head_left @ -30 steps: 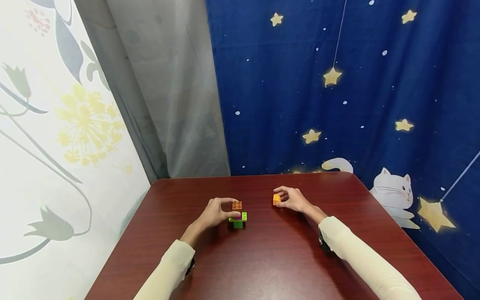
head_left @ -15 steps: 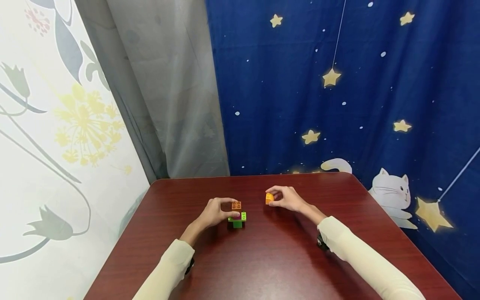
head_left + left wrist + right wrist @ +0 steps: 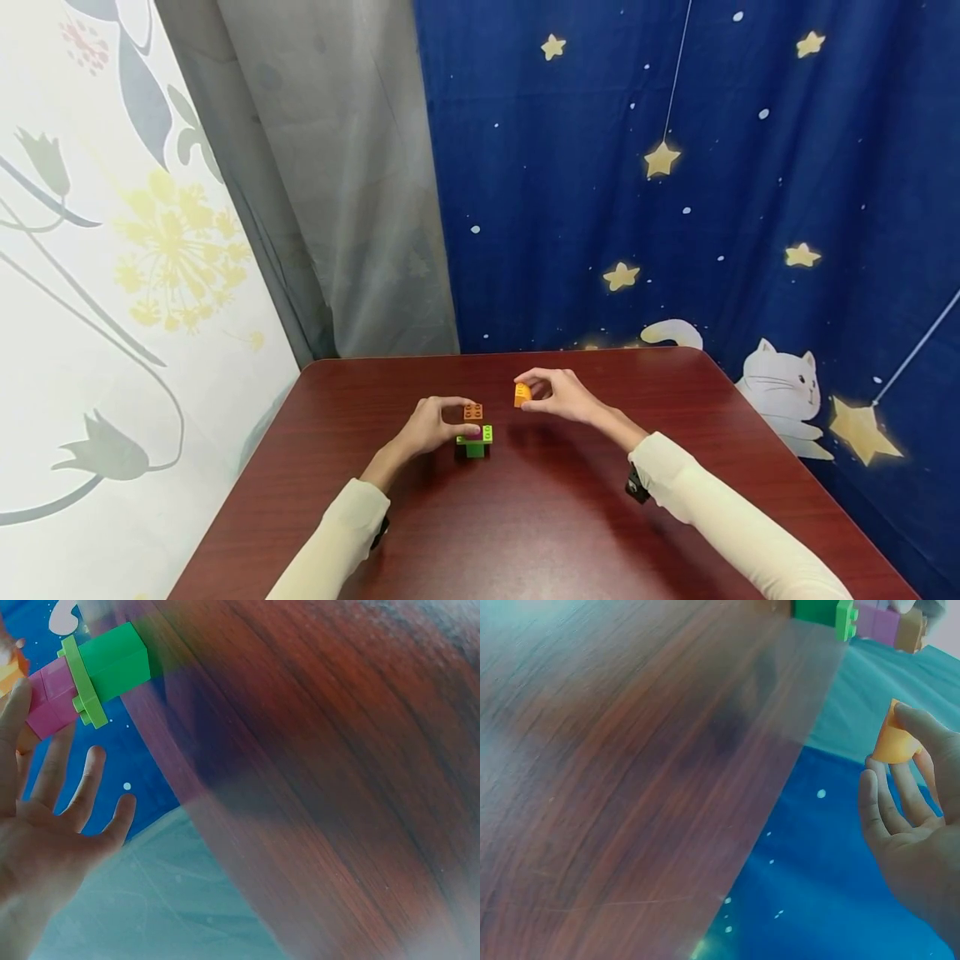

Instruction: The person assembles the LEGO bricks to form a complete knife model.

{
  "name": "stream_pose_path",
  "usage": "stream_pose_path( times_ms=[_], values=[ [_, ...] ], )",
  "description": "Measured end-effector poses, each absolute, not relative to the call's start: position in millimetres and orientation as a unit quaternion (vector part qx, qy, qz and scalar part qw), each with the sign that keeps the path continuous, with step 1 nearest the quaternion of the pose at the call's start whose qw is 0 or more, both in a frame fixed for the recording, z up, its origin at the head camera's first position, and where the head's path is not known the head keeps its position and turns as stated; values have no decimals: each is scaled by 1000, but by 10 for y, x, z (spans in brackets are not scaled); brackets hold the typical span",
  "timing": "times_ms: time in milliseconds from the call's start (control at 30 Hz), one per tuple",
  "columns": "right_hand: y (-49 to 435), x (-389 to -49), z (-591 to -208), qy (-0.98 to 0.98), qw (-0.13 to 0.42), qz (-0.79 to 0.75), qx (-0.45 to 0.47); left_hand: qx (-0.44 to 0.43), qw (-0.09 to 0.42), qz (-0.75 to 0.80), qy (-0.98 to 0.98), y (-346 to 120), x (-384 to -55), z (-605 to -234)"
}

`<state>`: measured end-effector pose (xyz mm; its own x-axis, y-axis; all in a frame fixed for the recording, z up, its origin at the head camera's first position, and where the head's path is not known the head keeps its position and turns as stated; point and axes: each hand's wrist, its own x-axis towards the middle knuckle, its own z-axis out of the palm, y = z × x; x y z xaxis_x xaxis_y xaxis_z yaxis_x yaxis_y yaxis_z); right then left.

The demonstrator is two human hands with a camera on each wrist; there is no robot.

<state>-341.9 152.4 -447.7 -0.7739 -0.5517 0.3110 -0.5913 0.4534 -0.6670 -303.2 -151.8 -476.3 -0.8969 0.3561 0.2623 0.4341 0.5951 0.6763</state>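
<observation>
My left hand holds a small stack of toy building bricks from its left side, thumb in front and index finger behind. The stack stands on the table, with a green block at its foot and a lime plate above. Over those come magenta bricks and an orange-brown brick with studs on top. To the right, my right hand pinches a yellow-orange brick between thumb and fingers, raised off the table and apart from the stack. In the right wrist view this brick shows a curved side.
The dark red wooden table has its far edge a short way behind both hands. Beyond it hang a grey curtain and a blue curtain with stars. A white flowered cloth hangs on the left.
My right hand has carried the yellow-orange brick leftward, closer to the stack, and slightly up. The left hand and the stack have stayed in place.
</observation>
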Motion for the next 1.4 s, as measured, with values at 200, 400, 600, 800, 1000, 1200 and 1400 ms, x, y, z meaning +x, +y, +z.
stream_pose_path(
  times_ms=[200, 400, 600, 800, 1000, 1200, 1400],
  values=[
    [1414, -3382, -4424, -849, 29, 394, 351, -219, 45, -391, -893, -1521, -3032, -4777],
    [1318, -3367, -4391, -842, 30, 397, 364, -216, 45, -388, -895, -1531, -3035, -4772],
    [1213, -3350, -4394, -839, 28, 396, 372, -218, 53, -383, -896, -1536, -3029, -4779],
    [1093, -3315, -4366, -828, 21, 403, 389, -226, 55, -385, -893, -1532, -3033, -4787],
    [981, -3301, -4343, -822, 23, 401, 404, -232, 57, -382, -893, -1525, -3045, -4778],
    [880, -3292, -4337, -820, 18, 406, 404, -235, 67, -371, -896, -1521, -3040, -4756],
    [805, -3280, -4341, -818, 23, 400, 414, -225, 51, -375, -898, -1518, -3035, -4749]
  ],
)
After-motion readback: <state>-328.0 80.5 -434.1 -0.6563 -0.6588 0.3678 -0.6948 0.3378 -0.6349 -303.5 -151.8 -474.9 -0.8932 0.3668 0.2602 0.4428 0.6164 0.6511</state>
